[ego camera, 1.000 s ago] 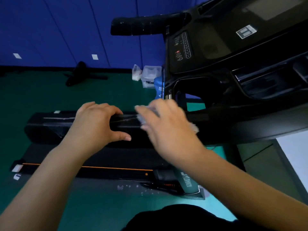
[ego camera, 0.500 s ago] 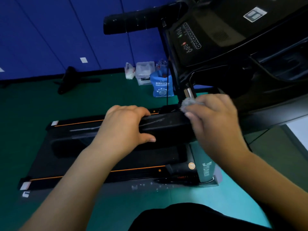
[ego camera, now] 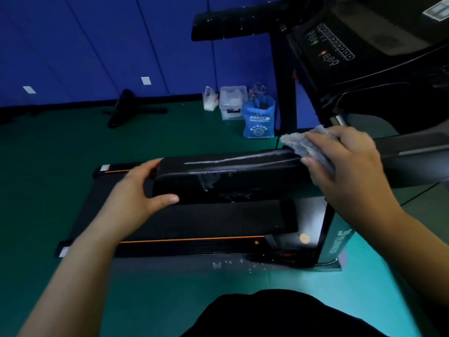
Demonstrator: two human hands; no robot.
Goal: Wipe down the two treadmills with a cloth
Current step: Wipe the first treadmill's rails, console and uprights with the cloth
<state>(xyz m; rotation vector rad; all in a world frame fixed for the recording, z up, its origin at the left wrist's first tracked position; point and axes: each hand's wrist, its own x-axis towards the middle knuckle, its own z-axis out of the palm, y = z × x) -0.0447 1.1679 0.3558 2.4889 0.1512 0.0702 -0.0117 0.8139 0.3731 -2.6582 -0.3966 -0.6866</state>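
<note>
The free end of the black handrail [ego camera: 228,173] is gripped by the left hand [ego camera: 136,190], fingers over the top, thumb beneath; a grey cloth [ego camera: 306,147] is clutched and pressed onto the rail's wet-streaked top by the right hand [ego camera: 345,166]; the treadmill [ego camera: 194,224] belt lies below.

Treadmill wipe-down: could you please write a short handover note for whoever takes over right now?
Left hand grips the free end of the near handrail.
Right hand holds the grey cloth against that rail's console end.
Wet streaks show along the rail's top and side, so it is partly wiped.
Left: finish this rail, then far handrail, console, and the second treadmill, not in view.
</note>
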